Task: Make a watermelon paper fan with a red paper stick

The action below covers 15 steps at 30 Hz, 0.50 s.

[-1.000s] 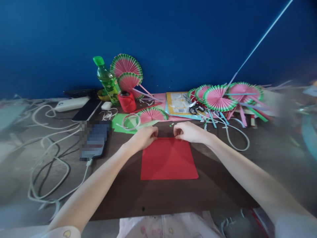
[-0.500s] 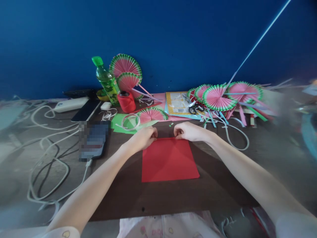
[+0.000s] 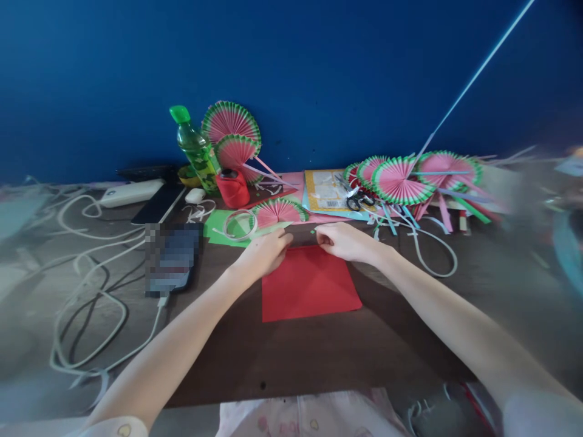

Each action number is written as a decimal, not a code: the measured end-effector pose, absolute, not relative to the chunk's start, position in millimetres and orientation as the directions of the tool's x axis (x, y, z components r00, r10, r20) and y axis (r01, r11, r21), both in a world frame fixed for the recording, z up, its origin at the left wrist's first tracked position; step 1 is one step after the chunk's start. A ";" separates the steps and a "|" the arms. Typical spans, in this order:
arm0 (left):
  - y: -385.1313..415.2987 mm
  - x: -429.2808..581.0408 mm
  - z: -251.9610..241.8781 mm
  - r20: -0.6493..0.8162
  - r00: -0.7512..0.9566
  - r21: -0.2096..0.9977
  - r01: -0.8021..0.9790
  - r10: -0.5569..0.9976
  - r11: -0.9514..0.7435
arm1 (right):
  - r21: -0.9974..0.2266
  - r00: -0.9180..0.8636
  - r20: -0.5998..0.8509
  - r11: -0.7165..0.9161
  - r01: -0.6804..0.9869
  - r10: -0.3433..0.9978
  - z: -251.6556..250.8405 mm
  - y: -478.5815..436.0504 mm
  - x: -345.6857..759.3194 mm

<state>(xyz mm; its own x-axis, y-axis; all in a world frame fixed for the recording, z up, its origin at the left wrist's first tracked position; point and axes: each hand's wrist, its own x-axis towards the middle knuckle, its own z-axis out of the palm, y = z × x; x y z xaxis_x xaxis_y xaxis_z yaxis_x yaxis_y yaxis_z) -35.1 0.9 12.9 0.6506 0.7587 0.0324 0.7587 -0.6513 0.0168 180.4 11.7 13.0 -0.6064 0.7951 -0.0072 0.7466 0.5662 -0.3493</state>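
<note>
A sheet of red paper [image 3: 310,288] lies on the dark table in front of me, its far edge between my two hands. At that edge's left end, my left hand [image 3: 266,252] is closed on the paper with fingers curled. My right hand [image 3: 341,241] pinches the same edge farther right, knuckles up. The fingertips of both hands are partly hidden, so the exact grip on the paper is hard to see. Just beyond my left hand lies a green sheet [image 3: 214,229] with a roll of clear tape [image 3: 240,226] on it.
Pleated pink-and-green paper fans [image 3: 403,180] lie at the back right, near black scissors [image 3: 359,199]. A green bottle [image 3: 195,145] and a red object [image 3: 233,189] stand back left. A phone [image 3: 175,258] and white cables [image 3: 122,309] lie left. A blue wall [image 3: 291,73] rises behind.
The red paper's near edge has moved away from me and tilted slightly. Its far edge, which showed a narrow fold, now sits slightly farther off. Both hands remain at that edge.
</note>
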 end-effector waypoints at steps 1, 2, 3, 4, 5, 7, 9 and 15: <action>1.2 -35.2 13.0 0.031 0.646 0.033 0.762 0.763 -0.646 | -0.353 -0.607 -0.011 0.565 0.746 0.795 13.0 12.1 180.7; 1.3 -35.1 13.1 0.030 0.641 0.043 0.765 0.767 -0.642 | -0.352 -0.607 -0.016 0.564 0.747 0.795 13.1 12.4 180.8; 1.4 -35.0 13.2 0.030 0.638 0.049 0.768 0.770 -0.638 | -0.347 -0.606 -0.022 0.563 0.750 0.795 13.4 12.3 180.6; 1.3 -34.9 13.2 0.029 0.633 0.054 0.772 0.773 -0.634 | -0.339 -0.604 -0.029 0.560 0.756 0.797 13.7 11.8 180.1; 1.2 -34.8 13.0 0.030 0.629 0.062 0.774 0.777 -0.630 | -0.327 -0.600 -0.036 0.558 0.763 0.799 14.2 11.0 179.3; 1.3 -35.2 12.4 0.031 0.625 0.097 0.775 0.780 -0.625 | -0.297 -0.586 -0.053 0.548 0.782 0.809 15.3 8.5 177.0; 2.1 -36.6 11.5 0.034 0.627 0.155 0.766 0.778 -0.624 | -0.261 -0.572 -0.067 0.539 0.801 0.818 16.5 5.6 174.7; 6.4 -44.5 11.0 0.039 0.652 0.360 0.698 0.757 -0.619 | -0.332 -0.555 -0.134 0.490 0.806 0.821 18.8 3.9 176.2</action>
